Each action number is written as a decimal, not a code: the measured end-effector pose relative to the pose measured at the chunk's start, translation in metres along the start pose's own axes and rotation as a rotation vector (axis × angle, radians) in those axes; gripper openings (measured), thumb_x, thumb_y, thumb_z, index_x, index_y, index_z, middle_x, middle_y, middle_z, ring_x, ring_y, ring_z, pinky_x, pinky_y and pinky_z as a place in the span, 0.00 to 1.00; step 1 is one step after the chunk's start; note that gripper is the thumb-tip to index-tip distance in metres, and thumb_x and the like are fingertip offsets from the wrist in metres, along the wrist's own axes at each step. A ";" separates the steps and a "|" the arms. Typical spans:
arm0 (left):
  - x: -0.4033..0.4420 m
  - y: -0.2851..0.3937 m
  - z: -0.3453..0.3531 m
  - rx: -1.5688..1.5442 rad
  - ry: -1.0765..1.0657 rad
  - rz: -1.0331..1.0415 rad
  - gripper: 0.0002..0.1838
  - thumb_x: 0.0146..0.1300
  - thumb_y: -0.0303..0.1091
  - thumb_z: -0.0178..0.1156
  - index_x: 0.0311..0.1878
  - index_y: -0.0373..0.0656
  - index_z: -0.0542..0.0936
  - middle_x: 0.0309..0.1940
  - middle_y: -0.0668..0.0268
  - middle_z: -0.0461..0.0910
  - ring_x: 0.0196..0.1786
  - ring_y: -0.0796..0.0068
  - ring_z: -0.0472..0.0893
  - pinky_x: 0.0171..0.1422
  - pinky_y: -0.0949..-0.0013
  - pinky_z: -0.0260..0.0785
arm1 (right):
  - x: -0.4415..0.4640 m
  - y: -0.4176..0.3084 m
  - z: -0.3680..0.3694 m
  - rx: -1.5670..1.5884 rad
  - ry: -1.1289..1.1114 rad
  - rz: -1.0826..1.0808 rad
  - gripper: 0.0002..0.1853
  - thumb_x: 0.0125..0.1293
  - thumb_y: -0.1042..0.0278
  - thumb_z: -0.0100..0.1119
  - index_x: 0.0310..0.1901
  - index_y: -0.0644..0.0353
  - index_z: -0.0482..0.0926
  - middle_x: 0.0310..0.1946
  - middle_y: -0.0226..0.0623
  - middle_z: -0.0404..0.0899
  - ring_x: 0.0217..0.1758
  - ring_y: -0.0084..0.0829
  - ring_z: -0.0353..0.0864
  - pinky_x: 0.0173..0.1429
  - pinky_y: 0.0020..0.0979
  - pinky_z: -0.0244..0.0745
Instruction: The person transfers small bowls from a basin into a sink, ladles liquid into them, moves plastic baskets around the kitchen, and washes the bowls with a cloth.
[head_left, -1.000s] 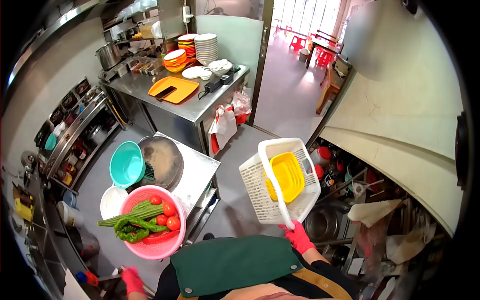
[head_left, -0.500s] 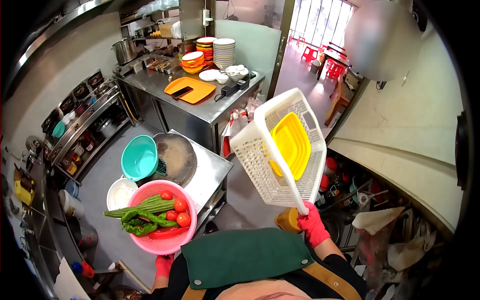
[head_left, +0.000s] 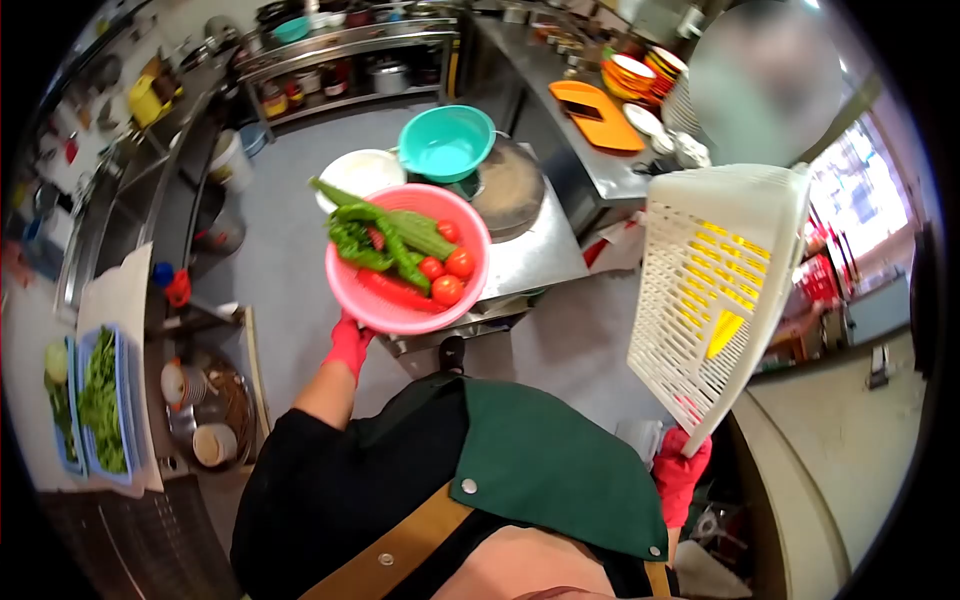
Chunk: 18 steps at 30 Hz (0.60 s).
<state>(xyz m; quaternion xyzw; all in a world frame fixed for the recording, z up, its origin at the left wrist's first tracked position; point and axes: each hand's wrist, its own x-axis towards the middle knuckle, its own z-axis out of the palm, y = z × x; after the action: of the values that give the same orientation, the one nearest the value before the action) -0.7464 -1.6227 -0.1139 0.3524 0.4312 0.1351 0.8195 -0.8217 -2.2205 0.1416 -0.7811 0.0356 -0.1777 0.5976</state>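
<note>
My left hand [head_left: 350, 343], in a pink glove, grips the near rim of a pink basket [head_left: 345, 295]. Inside it lie a ridged green gourd [head_left: 420, 234], green peppers [head_left: 355, 235], several tomatoes [head_left: 447, 290] and a red pepper [head_left: 392, 291]. On the right my right hand [head_left: 681, 472], gloved in pink too, is closed on the lower end of a white basket [head_left: 670, 290], which is tilted up. A yellow basket [head_left: 724, 332] shows through its slots. Beyond the pink basket are a teal bowl [head_left: 447, 143], a white bowl [head_left: 362, 174] and a round board [head_left: 512, 190].
A low metal table [head_left: 545, 250] stands ahead. Behind it, a steel counter [head_left: 520, 62] bears an orange tray [head_left: 598, 115] with a phone and stacked plates. Blue baskets of greens [head_left: 103, 400] are at the left. A metal shelf [head_left: 340, 42] stands at the back.
The view has swung left. My left hand has come up from the lower left and taken hold of the pink basket. The white basket has been raised and turned, its slotted side now towards me.
</note>
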 end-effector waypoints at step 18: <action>-0.014 0.089 -0.076 0.244 0.281 0.191 0.24 0.66 0.46 0.59 0.58 0.39 0.75 0.46 0.62 0.79 0.43 0.70 0.81 0.49 0.68 0.74 | 0.062 -0.030 0.091 -0.081 -0.276 -0.239 0.18 0.58 0.83 0.54 0.52 0.64 0.70 0.29 0.24 0.65 0.29 0.18 0.64 0.29 0.22 0.62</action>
<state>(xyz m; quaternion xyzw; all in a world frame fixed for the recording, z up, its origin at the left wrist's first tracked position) -0.8081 -1.5309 -0.0726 0.4661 0.5193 0.2068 0.6858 -0.7391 -2.1450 0.1639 -0.8202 -0.1326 -0.1372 0.5394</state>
